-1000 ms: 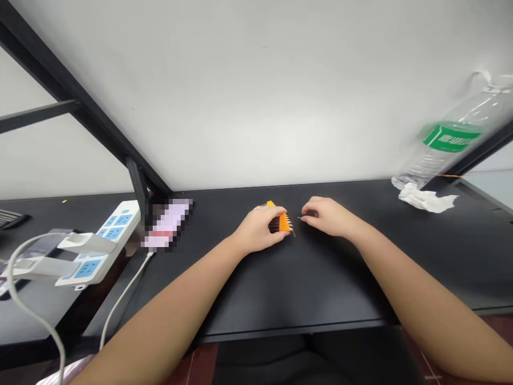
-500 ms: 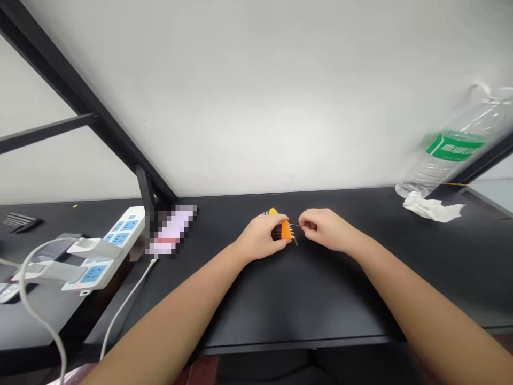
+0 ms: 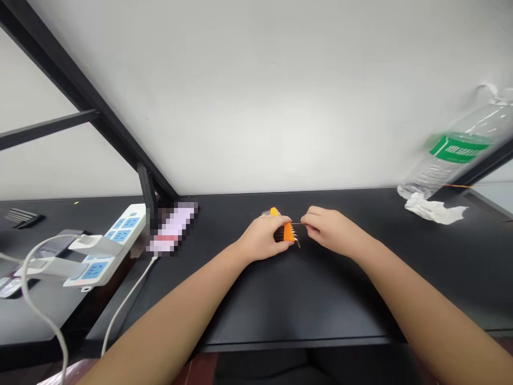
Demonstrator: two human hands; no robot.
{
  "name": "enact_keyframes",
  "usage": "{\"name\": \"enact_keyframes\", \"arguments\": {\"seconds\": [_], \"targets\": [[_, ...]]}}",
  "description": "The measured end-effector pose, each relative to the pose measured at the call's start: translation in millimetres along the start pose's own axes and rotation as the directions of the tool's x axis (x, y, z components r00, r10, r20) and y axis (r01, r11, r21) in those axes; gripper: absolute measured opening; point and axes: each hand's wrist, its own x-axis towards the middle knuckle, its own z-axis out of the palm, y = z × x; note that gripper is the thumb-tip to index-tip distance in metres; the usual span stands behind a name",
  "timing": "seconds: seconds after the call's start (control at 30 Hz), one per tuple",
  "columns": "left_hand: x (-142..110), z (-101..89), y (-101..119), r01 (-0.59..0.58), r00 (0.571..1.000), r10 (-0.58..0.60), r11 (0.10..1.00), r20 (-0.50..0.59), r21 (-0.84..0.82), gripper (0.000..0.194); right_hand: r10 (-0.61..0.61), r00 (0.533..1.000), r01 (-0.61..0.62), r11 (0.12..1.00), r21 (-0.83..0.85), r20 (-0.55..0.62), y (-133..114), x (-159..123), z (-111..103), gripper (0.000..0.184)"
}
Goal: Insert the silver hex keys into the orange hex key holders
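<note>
My left hand (image 3: 264,238) is closed around an orange hex key holder (image 3: 289,232) on the black desk, thumb and fingers gripping its sides. Several metal hex keys stick out of the holder, their bent ends on its right side. With pinched fingertips, my right hand (image 3: 326,227) grips one thin hex key (image 3: 296,223), whose shaft runs left to the holder's upper edge. Whether its tip sits inside a hole is hidden by my left thumb.
A white power strip (image 3: 124,235) with plugs and a cable lies at left, beside a blurred-out phone (image 3: 174,227) on a charging cord. Black frame bars (image 3: 92,115) rise there. At right stand a large plastic bottle (image 3: 457,147) and a crumpled tissue (image 3: 435,208).
Both hands hold nearly the same pose. The thin hex key now lies more level between them. The whole view has shifted slightly.
</note>
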Motion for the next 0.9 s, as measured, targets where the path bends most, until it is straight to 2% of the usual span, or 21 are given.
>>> {"name": "enact_keyframes", "arguments": {"seconds": [0.2,0.33,0.43,0.5,0.6,0.7,0.8,0.9], "targets": [[0.6,-0.5,-3.8,-0.066,0.997,0.064,0.997,-0.037,-0.048,0.044,-0.082,0.994,0.095,0.982,0.166,-0.078,3.7,0.6,-5.8,0.026],[1.0,1.4,-3.1,-0.095,0.995,0.094,0.993,-0.024,-0.066,0.047,-0.075,0.984,0.119,0.952,0.281,-0.163,2.0,2.1,-10.4,0.025],[1.3,1.9,-1.1,-0.111,0.994,0.111,0.992,-0.001,-0.065,0.047,-0.037,0.986,0.100,0.910,0.401,-0.163,-2.7,2.6,-8.1,0.021],[1.2,1.5,-0.4,-0.108,0.994,0.109,0.992,0.009,-0.070,0.050,0.048,0.993,0.022,0.826,0.563,-0.109,-4.2,3.1,-2.9,0.017],[0.8,1.4,-1.6,-0.094,0.995,0.096,0.993,0.014,-0.068,0.052,0.174,0.983,-0.147,0.585,0.797,0.054,-0.9,4.5,6.8,0.018],[0.5,2.8,-4.3,-0.078,0.997,0.080,0.994,0.022,-0.073,0.053,0.183,0.967,-0.239,0.404,0.883,0.178,6.8,6.3,12.5,0.028],[-0.1,4.3,-6.5,-0.072,0.996,0.076,0.991,0.036,-0.109,0.056,0.141,0.954,-0.298,0.316,0.901,0.266,13.8,6.9,12.1,0.032],[-1.1,4.4,-6.8,-0.074,0.996,0.081,0.984,0.037,-0.162,0.058,0.123,0.941,-0.338,0.283,0.898,0.315,18.6,6.1,9.3,0.030]]}}
